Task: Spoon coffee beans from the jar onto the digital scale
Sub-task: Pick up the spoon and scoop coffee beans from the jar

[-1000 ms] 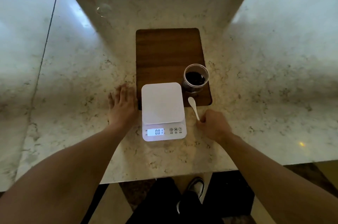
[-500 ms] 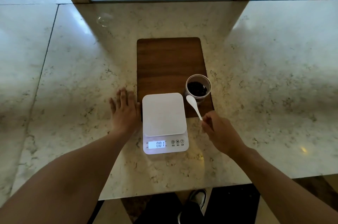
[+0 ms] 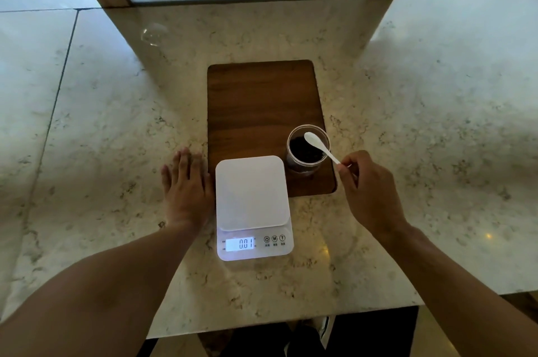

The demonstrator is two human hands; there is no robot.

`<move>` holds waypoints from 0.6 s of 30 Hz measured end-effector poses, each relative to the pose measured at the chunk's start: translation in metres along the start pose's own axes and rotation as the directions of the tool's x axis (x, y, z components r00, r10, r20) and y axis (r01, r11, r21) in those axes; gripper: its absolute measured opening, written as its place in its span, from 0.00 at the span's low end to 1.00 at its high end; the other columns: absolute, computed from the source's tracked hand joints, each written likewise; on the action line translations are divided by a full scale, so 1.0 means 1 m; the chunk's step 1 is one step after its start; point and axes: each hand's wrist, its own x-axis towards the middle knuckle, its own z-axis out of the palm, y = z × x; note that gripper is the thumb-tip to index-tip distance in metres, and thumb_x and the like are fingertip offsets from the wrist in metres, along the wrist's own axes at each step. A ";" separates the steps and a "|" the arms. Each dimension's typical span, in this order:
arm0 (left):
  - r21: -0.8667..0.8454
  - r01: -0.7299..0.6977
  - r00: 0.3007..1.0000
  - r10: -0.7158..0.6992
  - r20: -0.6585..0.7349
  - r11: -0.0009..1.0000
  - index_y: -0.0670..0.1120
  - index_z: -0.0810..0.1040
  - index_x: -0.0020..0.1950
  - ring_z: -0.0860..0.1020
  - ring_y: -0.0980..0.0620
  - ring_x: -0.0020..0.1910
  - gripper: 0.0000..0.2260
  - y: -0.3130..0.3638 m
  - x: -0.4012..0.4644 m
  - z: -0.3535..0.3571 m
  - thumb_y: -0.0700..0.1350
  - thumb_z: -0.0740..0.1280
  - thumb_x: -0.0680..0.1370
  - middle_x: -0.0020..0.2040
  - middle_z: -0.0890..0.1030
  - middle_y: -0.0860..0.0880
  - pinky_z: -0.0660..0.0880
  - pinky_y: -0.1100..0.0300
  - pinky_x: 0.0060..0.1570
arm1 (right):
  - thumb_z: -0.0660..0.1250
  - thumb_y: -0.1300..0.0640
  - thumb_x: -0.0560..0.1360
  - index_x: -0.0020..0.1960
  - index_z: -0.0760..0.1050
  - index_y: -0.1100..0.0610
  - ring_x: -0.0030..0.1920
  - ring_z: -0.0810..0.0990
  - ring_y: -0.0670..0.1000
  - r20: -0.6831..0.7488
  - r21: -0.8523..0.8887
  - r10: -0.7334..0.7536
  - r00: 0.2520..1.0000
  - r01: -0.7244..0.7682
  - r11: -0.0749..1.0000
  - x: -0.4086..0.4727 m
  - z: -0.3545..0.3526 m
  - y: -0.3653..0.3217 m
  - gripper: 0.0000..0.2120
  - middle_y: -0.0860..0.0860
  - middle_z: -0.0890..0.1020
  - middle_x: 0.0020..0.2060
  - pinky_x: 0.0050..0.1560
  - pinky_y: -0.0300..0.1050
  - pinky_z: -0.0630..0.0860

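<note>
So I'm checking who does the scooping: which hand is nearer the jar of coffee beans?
Right. The right hand is just right of the jar, holding the white spoon over its mouth. The left hand lies flat on the counter beyond the scale.

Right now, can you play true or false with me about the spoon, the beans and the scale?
1. The right hand holds the white spoon over the jar. True.
2. Beans are piled on the scale. False: its white platform is bare.
3. The left hand lies flat on the counter beside the scale. True.
4. The jar stands on the scale. False: it stands on the wooden board.
5. The scale's display is dark. False: it is lit and shows digits.
</note>
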 end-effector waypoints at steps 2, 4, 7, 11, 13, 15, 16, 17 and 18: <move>-0.013 0.006 1.000 -0.006 0.003 1.000 0.46 0.57 0.79 0.46 0.46 0.80 0.28 0.000 0.001 -0.001 0.56 0.44 0.81 0.81 0.54 0.44 0.42 0.44 0.76 | 0.66 0.58 0.79 0.50 0.76 0.58 0.31 0.74 0.41 0.000 -0.028 -0.019 1.000 0.019 0.999 0.006 -0.002 0.001 0.04 0.47 0.78 0.35 0.30 0.31 0.66; -0.014 0.008 1.000 -0.008 0.001 1.000 0.46 0.57 0.79 0.47 0.46 0.80 0.28 0.001 0.002 -0.001 0.55 0.45 0.81 0.81 0.54 0.43 0.42 0.44 0.76 | 0.67 0.57 0.78 0.50 0.77 0.58 0.32 0.78 0.47 0.000 -0.063 -0.056 0.998 0.056 0.996 0.013 -0.004 0.000 0.05 0.49 0.80 0.34 0.30 0.36 0.70; -0.013 0.009 1.000 -0.009 -0.010 1.000 0.45 0.58 0.79 0.48 0.46 0.80 0.28 0.001 0.002 0.000 0.55 0.46 0.81 0.81 0.55 0.43 0.43 0.44 0.76 | 0.69 0.56 0.77 0.50 0.79 0.61 0.33 0.82 0.53 -0.002 -0.138 -0.132 0.991 0.131 0.982 0.022 -0.007 -0.002 0.07 0.55 0.84 0.36 0.32 0.44 0.77; -0.024 -0.005 1.000 0.005 -0.023 1.000 0.44 0.59 0.78 0.49 0.45 0.80 0.28 0.002 0.002 -0.001 0.55 0.46 0.80 0.80 0.56 0.42 0.44 0.43 0.76 | 0.70 0.51 0.76 0.45 0.82 0.61 0.29 0.79 0.53 -0.012 -0.214 -0.143 0.990 0.137 0.967 0.034 -0.009 -0.002 0.12 0.55 0.84 0.33 0.31 0.44 0.76; -0.038 0.004 1.000 -0.005 -0.025 0.999 0.45 0.60 0.78 0.49 0.46 0.80 0.29 0.002 0.001 -0.002 0.55 0.46 0.80 0.80 0.56 0.43 0.43 0.44 0.76 | 0.70 0.49 0.76 0.41 0.81 0.58 0.27 0.77 0.52 -0.018 -0.287 -0.162 0.987 0.150 0.946 0.038 -0.010 -0.003 0.13 0.52 0.82 0.30 0.28 0.43 0.73; -0.045 0.001 1.000 -0.002 -0.027 0.999 0.45 0.60 0.78 0.49 0.46 0.80 0.29 0.001 0.001 -0.001 0.55 0.46 0.79 0.80 0.57 0.43 0.43 0.44 0.76 | 0.70 0.49 0.76 0.40 0.79 0.57 0.26 0.76 0.52 -0.026 -0.319 -0.178 0.984 0.160 0.934 0.039 -0.010 -0.005 0.12 0.52 0.81 0.30 0.27 0.43 0.73; -0.046 -0.003 0.999 0.002 -0.032 0.999 0.45 0.60 0.78 0.49 0.46 0.80 0.29 0.000 0.002 0.000 0.55 0.46 0.79 0.80 0.57 0.43 0.44 0.44 0.76 | 0.70 0.50 0.76 0.39 0.78 0.57 0.26 0.75 0.52 -0.026 -0.320 -0.187 0.982 0.169 0.932 0.039 -0.011 -0.007 0.12 0.51 0.80 0.30 0.26 0.42 0.71; -0.042 -0.006 0.999 0.005 -0.037 0.999 0.45 0.60 0.78 0.49 0.46 0.80 0.29 -0.001 0.003 0.002 0.55 0.46 0.80 0.80 0.57 0.43 0.44 0.43 0.76 | 0.69 0.51 0.77 0.39 0.77 0.57 0.26 0.74 0.51 -0.026 -0.316 -0.196 0.980 0.178 0.932 0.039 -0.010 -0.009 0.11 0.51 0.79 0.30 0.26 0.41 0.69; -0.040 -0.005 0.999 0.004 -0.040 0.999 0.45 0.60 0.78 0.49 0.46 0.80 0.29 -0.002 0.003 0.003 0.56 0.45 0.80 0.80 0.57 0.43 0.44 0.43 0.76 | 0.69 0.53 0.77 0.39 0.77 0.58 0.25 0.73 0.51 -0.024 -0.311 -0.204 0.979 0.187 0.932 0.040 -0.009 -0.010 0.11 0.51 0.79 0.29 0.27 0.40 0.68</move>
